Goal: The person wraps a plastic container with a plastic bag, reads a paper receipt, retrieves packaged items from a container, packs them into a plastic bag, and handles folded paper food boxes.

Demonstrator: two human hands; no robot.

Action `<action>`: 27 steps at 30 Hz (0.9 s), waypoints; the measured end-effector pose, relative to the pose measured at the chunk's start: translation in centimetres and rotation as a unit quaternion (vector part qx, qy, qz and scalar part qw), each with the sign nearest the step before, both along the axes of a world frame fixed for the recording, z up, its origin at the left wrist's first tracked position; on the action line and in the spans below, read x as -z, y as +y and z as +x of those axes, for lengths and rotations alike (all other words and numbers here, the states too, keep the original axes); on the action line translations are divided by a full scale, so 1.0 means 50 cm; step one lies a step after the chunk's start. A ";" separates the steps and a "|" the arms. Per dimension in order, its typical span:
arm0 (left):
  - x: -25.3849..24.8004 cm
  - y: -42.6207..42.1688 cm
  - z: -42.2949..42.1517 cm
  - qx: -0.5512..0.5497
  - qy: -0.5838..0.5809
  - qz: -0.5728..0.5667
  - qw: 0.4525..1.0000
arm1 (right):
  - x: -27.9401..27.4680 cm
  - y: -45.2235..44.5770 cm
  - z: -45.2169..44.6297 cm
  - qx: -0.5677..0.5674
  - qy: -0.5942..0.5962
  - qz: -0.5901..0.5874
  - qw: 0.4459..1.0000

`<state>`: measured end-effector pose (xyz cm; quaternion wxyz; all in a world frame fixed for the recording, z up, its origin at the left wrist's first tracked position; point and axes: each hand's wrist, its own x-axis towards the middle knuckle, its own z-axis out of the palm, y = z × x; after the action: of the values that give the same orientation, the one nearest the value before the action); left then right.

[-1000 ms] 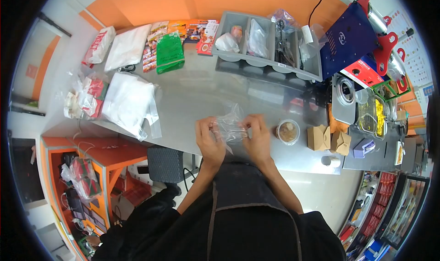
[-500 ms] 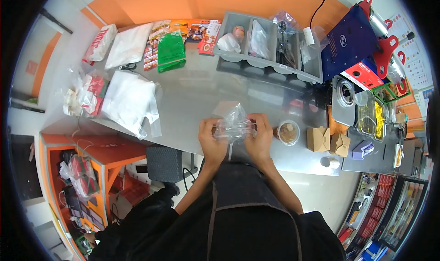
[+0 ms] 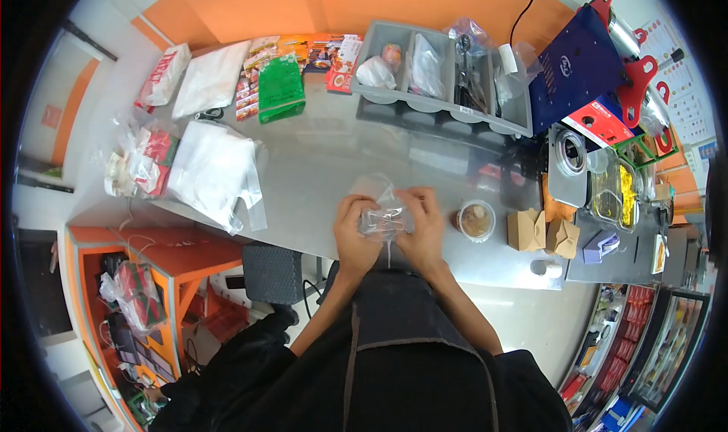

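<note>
Between my hands, low over the front of the steel counter, is a clear plastic bag (image 3: 387, 221) wrapped around a small container whose kind I cannot make out. My left hand (image 3: 356, 233) grips the bag's left side with curled fingers. On the other side my right hand (image 3: 422, 223) holds the bag, fingertips bent over its top. The bag's loose top spreads out beyond my fingers on the far side. Just right of my right hand stands a round clear tub (image 3: 475, 220) with brown contents and a lid.
Two kraft boxes (image 3: 526, 230) stand right of the tub, near a small white cup (image 3: 546, 268). A grey divided bin (image 3: 444, 106) lies at the back. White plastic bags (image 3: 216, 170) and a green packet (image 3: 281, 89) occupy the left. Another person's hand (image 3: 154, 394) shows at lower left.
My fingers have moved inward over the bag. Its peaked top is now flatter and pressed down between my hands.
</note>
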<state>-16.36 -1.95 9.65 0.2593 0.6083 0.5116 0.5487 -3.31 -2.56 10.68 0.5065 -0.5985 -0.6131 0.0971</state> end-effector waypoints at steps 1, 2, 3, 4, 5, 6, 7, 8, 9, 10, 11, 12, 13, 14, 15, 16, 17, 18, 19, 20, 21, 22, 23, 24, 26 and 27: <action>0.005 -0.004 -0.003 0.025 -0.009 -0.034 0.999 | 0.010 -0.004 0.010 -0.063 0.000 -0.030 0.998; 0.010 -0.006 -0.008 0.049 -0.018 -0.067 0.996 | 0.018 -0.008 0.021 -0.126 0.001 -0.059 0.990; 0.024 -0.003 -0.018 0.050 -0.018 -0.067 0.996 | 0.021 -0.007 0.036 -0.125 0.001 -0.059 0.990; 0.040 0.002 -0.032 0.018 -0.020 -0.082 0.996 | 0.023 -0.004 0.053 -0.083 0.061 -0.141 0.985; 0.054 0.005 -0.040 -0.015 -0.023 -0.096 0.995 | 0.026 0.000 0.061 -0.041 0.120 -0.222 0.967; 0.054 0.006 -0.036 -0.015 -0.023 -0.095 0.995 | 0.031 0.002 0.059 -0.042 0.120 -0.221 0.967; 0.054 0.005 -0.029 -0.012 -0.039 -0.080 0.996 | 0.037 0.000 0.052 -0.028 0.109 -0.169 0.979; 0.054 0.005 -0.026 -0.008 -0.056 -0.065 0.996 | 0.041 -0.001 0.047 -0.014 0.098 -0.117 0.988; 0.046 0.008 -0.024 -0.008 -0.056 -0.064 0.996 | 0.035 0.000 0.044 -0.013 0.098 -0.117 0.988; 0.033 0.011 -0.025 0.031 -0.003 -0.029 0.999 | 0.026 0.000 0.041 -0.044 0.052 -0.091 0.994; 0.026 0.009 -0.027 0.070 0.049 0.005 0.996 | 0.022 -0.004 0.039 -0.075 0.007 -0.065 0.995; 0.032 0.006 -0.031 0.071 0.050 0.005 0.996 | 0.025 -0.008 0.042 -0.074 0.007 -0.065 0.995; 0.043 0.002 -0.036 0.099 0.033 -0.038 0.994 | 0.030 -0.015 0.048 -0.105 -0.060 -0.090 0.989; 0.049 0.001 -0.038 0.127 0.015 -0.080 0.988 | 0.032 -0.017 0.053 -0.136 -0.128 -0.113 0.976; 0.045 0.003 -0.036 0.129 0.015 -0.080 0.988 | 0.028 -0.014 0.051 -0.134 -0.128 -0.112 0.976; 0.040 0.004 -0.034 0.081 0.031 -0.091 0.992 | 0.022 -0.012 0.046 -0.083 -0.045 -0.201 0.975; 0.035 0.002 -0.032 0.033 0.047 -0.103 0.993 | 0.018 -0.012 0.042 -0.030 0.038 -0.287 0.957; 0.032 -0.001 -0.029 0.032 0.047 -0.105 0.993 | 0.028 -0.015 0.040 -0.031 0.038 -0.288 0.956; 0.029 -0.001 -0.024 0.028 0.051 -0.075 0.996 | 0.044 -0.018 0.037 -0.053 0.051 -0.209 0.975; 0.027 0.002 -0.023 0.022 0.055 -0.044 0.997 | 0.053 -0.015 0.036 -0.075 0.064 -0.127 0.987; 0.029 0.005 -0.029 0.020 0.056 -0.044 0.997 | 0.051 -0.014 0.039 -0.077 0.065 -0.127 0.987; 0.032 0.009 -0.036 0.003 0.047 -0.021 0.999 | 0.046 -0.013 0.050 -0.087 0.036 -0.126 0.988; 0.034 0.013 -0.038 -0.012 0.037 0.004 0.999 | 0.040 -0.011 0.058 -0.096 0.006 -0.123 0.988; 0.032 0.011 -0.033 -0.011 0.036 0.004 0.999 | 0.031 -0.010 0.053 -0.094 0.005 -0.123 0.988; 0.029 0.002 -0.019 -0.036 0.047 0.008 0.998 | 0.015 -0.008 0.040 0.013 0.056 -0.179 0.982; 0.031 0.003 -0.020 -0.038 0.046 0.009 0.998 | 0.013 -0.004 0.041 0.011 0.055 -0.177 0.983</action>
<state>-17.35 -1.82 8.08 0.2086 0.6158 0.5405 0.5340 -1.25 -2.78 10.01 0.4265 -0.6793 -0.5506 0.2314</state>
